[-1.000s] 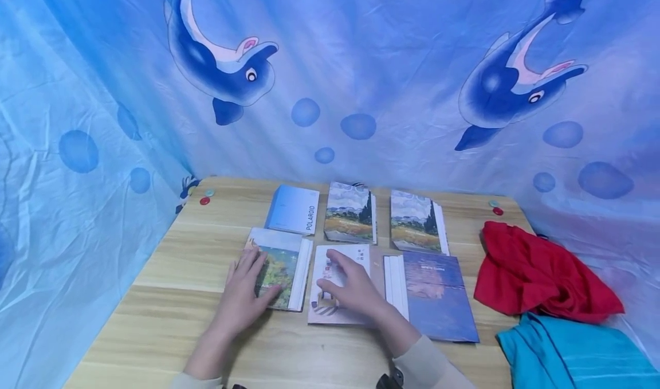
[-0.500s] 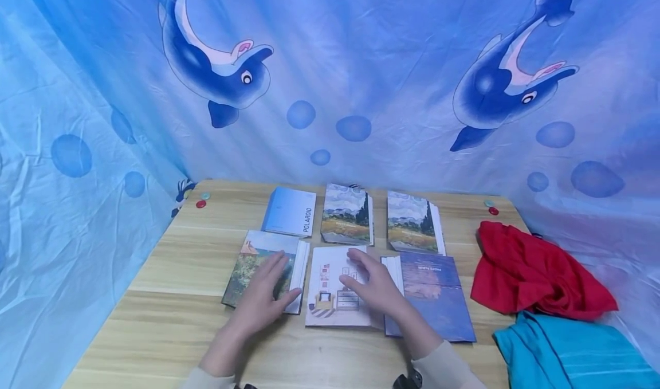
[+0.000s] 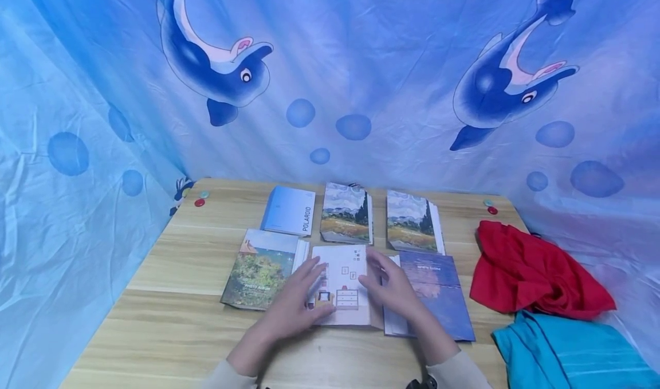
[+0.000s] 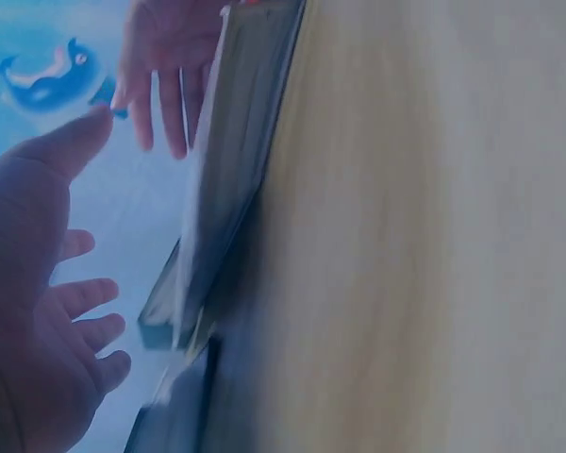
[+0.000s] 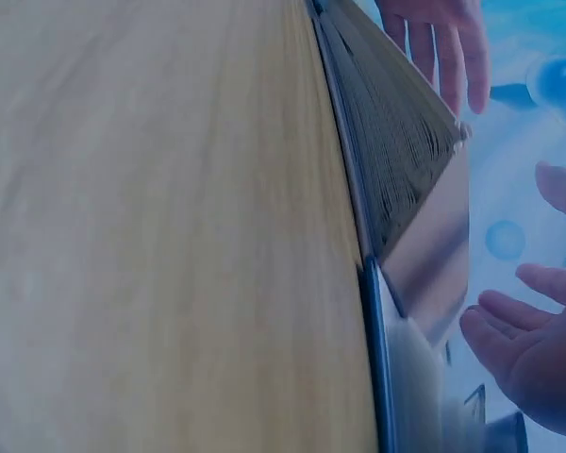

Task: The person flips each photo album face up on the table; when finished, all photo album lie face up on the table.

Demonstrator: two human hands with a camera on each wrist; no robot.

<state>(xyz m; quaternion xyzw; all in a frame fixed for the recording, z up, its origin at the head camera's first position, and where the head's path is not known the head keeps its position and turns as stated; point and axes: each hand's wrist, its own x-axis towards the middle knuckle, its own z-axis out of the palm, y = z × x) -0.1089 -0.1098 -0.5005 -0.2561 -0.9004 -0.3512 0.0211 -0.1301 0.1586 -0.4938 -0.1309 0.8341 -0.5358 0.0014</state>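
A thick white photo album point(image 3: 346, 263) with drawn furniture on its cover lies front centre. Over its left part is my left hand point(image 3: 294, 303), fingers spread and relaxed. At the album's right edge my right hand point(image 3: 396, 289) is held with loosely bent fingers. In the left wrist view, the left hand point(image 4: 38, 321) appears apart from the album's side point(image 4: 236, 132). The right wrist view shows the page edges point(image 5: 387, 132) and pinkish spine point(image 5: 434, 245), with the right hand point(image 5: 538, 330) beside them. Neither hand grips anything.
Left of it lies a garden-painting album point(image 3: 258, 274), right a blue-purple one point(image 3: 438, 297). Behind are a blue POLAROID album point(image 3: 290, 210) and two landscape albums point(image 3: 346, 214). Red cloth point(image 3: 536, 271) and teal cloth point(image 3: 572, 352) lie at the right edge.
My left hand has moved right, from the garden-painting album to the white one. The right hand has shifted right, from above the white cover to its right edge.
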